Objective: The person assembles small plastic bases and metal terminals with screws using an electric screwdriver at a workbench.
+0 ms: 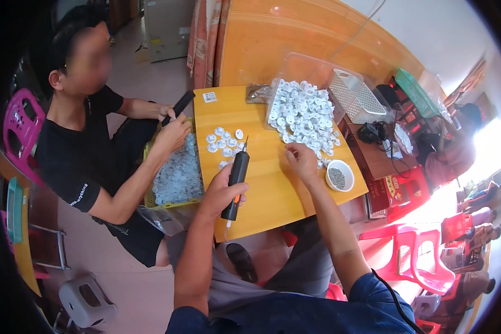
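My left hand point(221, 193) is wrapped round a black electric screwdriver point(237, 175), its thin bit pointing up and away from me and a pale cord leaving its lower end. Several round white plastic parts point(224, 142) lie loose on the table just beyond the bit. My right hand point(302, 162) is closed, thumb and fingers pinched together at the near edge of a big heap of similar white parts point(303, 111). Whatever it may hold is too small to make out. Beside that hand stands a white bowl point(348, 173) of small grey metal pieces, probably screws.
The yellow table point(261, 206) carries a clear plastic bin point(323, 67) under the heap. At left, a seated co-worker point(67, 145) holds a black tool over a yellow basket point(175, 201) of translucent bagged pieces. White point(356, 94) and green baskets point(416, 92) and red chairs point(412, 259) stand rightward.
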